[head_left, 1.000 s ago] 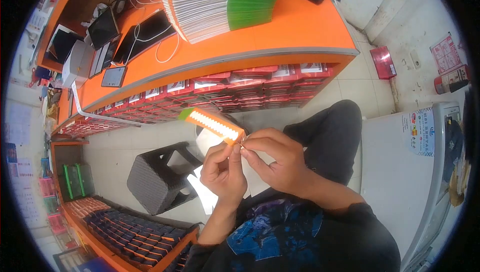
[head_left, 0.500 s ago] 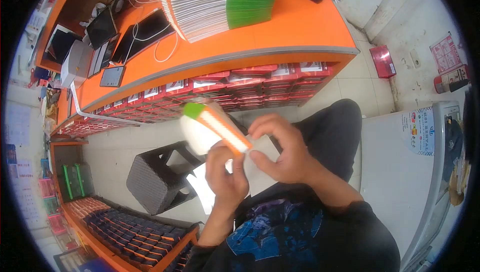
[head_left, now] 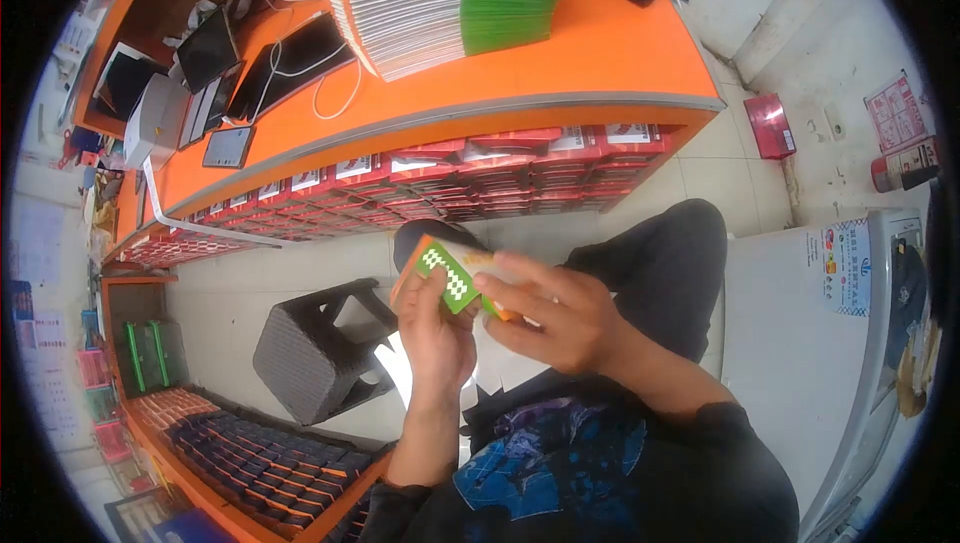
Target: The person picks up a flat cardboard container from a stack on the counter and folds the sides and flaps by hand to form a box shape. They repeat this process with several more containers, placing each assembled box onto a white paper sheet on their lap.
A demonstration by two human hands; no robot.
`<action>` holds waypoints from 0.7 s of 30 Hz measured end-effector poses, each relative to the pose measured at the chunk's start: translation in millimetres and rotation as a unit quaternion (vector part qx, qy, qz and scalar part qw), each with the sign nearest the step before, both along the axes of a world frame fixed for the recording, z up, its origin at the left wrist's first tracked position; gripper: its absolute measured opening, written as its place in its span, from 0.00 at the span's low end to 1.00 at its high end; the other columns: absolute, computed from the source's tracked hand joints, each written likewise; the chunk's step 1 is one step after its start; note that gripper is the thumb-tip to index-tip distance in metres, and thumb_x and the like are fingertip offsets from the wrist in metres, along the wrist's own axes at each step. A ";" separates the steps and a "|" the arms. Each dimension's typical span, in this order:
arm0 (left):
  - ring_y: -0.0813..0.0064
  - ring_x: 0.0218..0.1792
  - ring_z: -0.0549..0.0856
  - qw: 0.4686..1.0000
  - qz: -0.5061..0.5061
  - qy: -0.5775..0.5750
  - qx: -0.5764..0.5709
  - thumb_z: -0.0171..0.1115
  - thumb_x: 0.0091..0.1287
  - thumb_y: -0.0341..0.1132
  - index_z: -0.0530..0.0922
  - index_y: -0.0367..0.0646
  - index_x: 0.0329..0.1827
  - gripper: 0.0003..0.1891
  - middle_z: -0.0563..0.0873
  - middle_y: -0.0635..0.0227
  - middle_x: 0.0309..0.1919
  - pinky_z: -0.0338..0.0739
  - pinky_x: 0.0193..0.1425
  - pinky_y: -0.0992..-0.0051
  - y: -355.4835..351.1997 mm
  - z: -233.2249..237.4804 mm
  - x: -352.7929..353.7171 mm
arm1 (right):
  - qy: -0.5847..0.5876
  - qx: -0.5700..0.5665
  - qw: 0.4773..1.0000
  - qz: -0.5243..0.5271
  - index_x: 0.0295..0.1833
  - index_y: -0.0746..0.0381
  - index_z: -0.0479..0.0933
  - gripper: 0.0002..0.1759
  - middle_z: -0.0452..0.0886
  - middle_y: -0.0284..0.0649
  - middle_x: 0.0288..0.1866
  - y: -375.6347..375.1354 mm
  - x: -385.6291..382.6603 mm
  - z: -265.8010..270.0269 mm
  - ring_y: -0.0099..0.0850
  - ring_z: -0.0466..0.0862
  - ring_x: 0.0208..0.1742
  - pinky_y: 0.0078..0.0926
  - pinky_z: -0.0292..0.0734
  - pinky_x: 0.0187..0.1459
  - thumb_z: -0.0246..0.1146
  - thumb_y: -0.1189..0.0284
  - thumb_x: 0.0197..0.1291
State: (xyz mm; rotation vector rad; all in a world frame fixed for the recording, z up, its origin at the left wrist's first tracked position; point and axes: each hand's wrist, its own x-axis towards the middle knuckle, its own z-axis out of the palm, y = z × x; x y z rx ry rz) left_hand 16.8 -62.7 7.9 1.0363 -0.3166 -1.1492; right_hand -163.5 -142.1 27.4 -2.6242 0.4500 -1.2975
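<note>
A small green and orange printed cardboard piece (head_left: 455,278) with a white zigzag pattern is between my hands, above my lap. My left hand (head_left: 436,338) grips its lower left side, thumb against the green face. On the right, my right hand (head_left: 565,311) has its fingers over the piece's near edge, closed on it; the fingertips are slightly blurred. Below the hands, a white sheet (head_left: 396,361) lies partly hidden. On the orange counter (head_left: 620,53) ahead, a fanned row of similar green, white and orange cardboard pieces (head_left: 450,3) is spread.
A dark woven stool (head_left: 310,353) stands on the tiled floor at left. Red boxes (head_left: 500,178) fill the shelf under the counter. A phone (head_left: 228,147), a tablet and cables lie on the counter's left. A white fridge (head_left: 790,323) is at right, a red box (head_left: 769,126) behind it.
The cardboard piece has turned, so its green patterned face now shows instead of the orange and white side. My right hand has moved in from beside it onto its edge.
</note>
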 end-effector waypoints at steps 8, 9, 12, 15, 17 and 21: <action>0.65 0.59 0.92 0.991 -0.038 0.089 -0.093 0.59 0.89 0.36 0.84 0.38 0.67 0.14 0.92 0.57 0.61 0.86 0.66 0.63 5.2 8.9 -35.3 | -0.037 0.058 0.997 -0.043 0.47 0.59 0.91 0.11 0.88 0.37 0.48 0.9 -8.5 -6.6 0.42 0.88 0.59 0.37 0.91 0.54 0.78 0.72 0.58; 0.67 0.58 0.92 0.993 -0.032 0.058 -0.097 0.60 0.89 0.36 0.85 0.37 0.66 0.14 0.92 0.57 0.61 0.85 0.66 0.64 5.8 6.0 -34.3 | -0.037 0.058 0.997 -0.042 0.47 0.59 0.91 0.11 0.88 0.37 0.48 0.5 -8.2 -6.5 0.42 0.88 0.59 0.37 0.91 0.54 0.78 0.72 0.58; 0.68 0.58 0.91 0.995 -0.019 -0.025 -0.094 0.61 0.88 0.34 0.86 0.34 0.64 0.13 0.92 0.57 0.60 0.85 0.66 0.65 10.4 -2.7 -30.0 | -0.075 0.119 0.990 -0.009 0.50 0.63 0.89 0.13 0.89 0.40 0.50 -0.6 -8.3 -5.4 0.45 0.89 0.60 0.36 0.91 0.54 0.78 0.74 0.61; 0.67 0.60 0.91 0.988 -0.015 -0.142 -0.054 0.61 0.87 0.32 0.85 0.30 0.64 0.14 0.92 0.55 0.60 0.85 0.67 0.64 20.6 -10.6 -27.3 | -0.048 0.130 0.990 -0.012 0.52 0.66 0.87 0.16 0.90 0.44 0.52 -6.1 -12.8 -2.8 0.47 0.89 0.62 0.36 0.90 0.56 0.80 0.75 0.60; 0.67 0.60 0.91 0.978 -0.014 -0.206 -0.023 0.62 0.87 0.31 0.85 0.29 0.65 0.14 0.92 0.55 0.60 0.84 0.69 0.63 20.5 -8.9 -26.8 | -0.026 0.051 0.998 -0.014 0.51 0.67 0.86 0.16 0.88 0.45 0.48 -13.5 -13.4 -1.8 0.46 0.90 0.58 0.37 0.89 0.55 0.80 0.75 0.60; 0.71 0.60 0.91 0.981 -0.051 -0.173 -0.066 0.65 0.86 0.31 0.87 0.29 0.66 0.14 0.94 0.57 0.59 0.82 0.72 0.67 14.5 -5.4 -26.8 | -0.015 0.094 0.995 -0.008 0.52 0.67 0.85 0.16 0.85 0.44 0.46 -14.1 -15.8 -2.0 0.44 0.89 0.52 0.41 0.88 0.53 0.79 0.76 0.61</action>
